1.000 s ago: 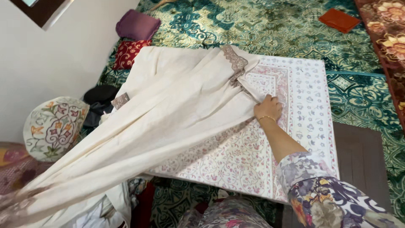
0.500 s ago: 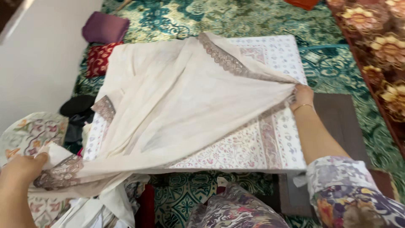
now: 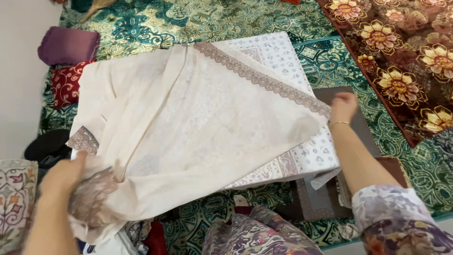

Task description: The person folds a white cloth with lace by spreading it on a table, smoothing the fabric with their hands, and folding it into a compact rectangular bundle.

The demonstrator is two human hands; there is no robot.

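Cream cloth [image 3: 188, 127] w/ brownish lace border stretched flat and taut across low board, covering most of it. Left hand [image 3: 63, 172] down at near-left corner, fingers closed round a bunched wad of lace trim [image 3: 92, 196], thumb on top, fabric gathered and hanging below fist. Right hand [image 3: 343, 105] out at far-right corner of cloth, arm extended, gold bangle [image 3: 339, 123] on wrist; fingertips right at lace edge, seemingly pinching the corner, tho exact grip can't be told from this angle, back of hand toward camera. Lace border [image 3: 264, 80] running diagonal from top-centre down to that right hand. Second lace patch [image 3: 84, 140] showing at left edge, just above left hand. Underneath: padded board w/ white cover printed in pink and blue florals [image 3: 283, 52], peeking out at far-right corner and along near-right edge. Dark brown mat [image 3: 363, 127] just beside board on right, partly under right hand. Green-and-gold patterned carpet [image 3: 155, 23] all round. Brown rug w/ big gold flowers [image 3: 401, 56] upper right. Purple cushion [image 3: 68, 46] and red embroidered cushion [image 3: 63, 85] stacked near wall at upper left, touching each other. White embroidered cushion [image 3: 16, 198] at lower-left frame edge, near left forearm. Floral-print sleeve [image 3: 401, 222] on right arm, same print on lap [image 3: 259, 236] at bottom centre.
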